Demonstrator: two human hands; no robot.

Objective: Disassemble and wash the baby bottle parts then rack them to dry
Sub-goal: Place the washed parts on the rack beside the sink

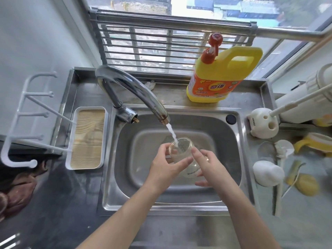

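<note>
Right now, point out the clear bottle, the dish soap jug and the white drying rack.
clear bottle (pixel 186 148): head view, wall below the mouth.
dish soap jug (pixel 214 87): head view, orange label.
white drying rack (pixel 88 137): head view, slatted tray.

- bottle held between left grip and right grip, over the sink
- rack left of both grips, jug behind them, on the counter

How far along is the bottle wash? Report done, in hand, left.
Done: the bottle is apart; its yellow-handled collar lies on the counter right of the sink. In hand: the left hand and right hand hold the clear bottle under the running tap. Left: washing the other parts and racking everything; the white rack holds nothing yet.
</note>
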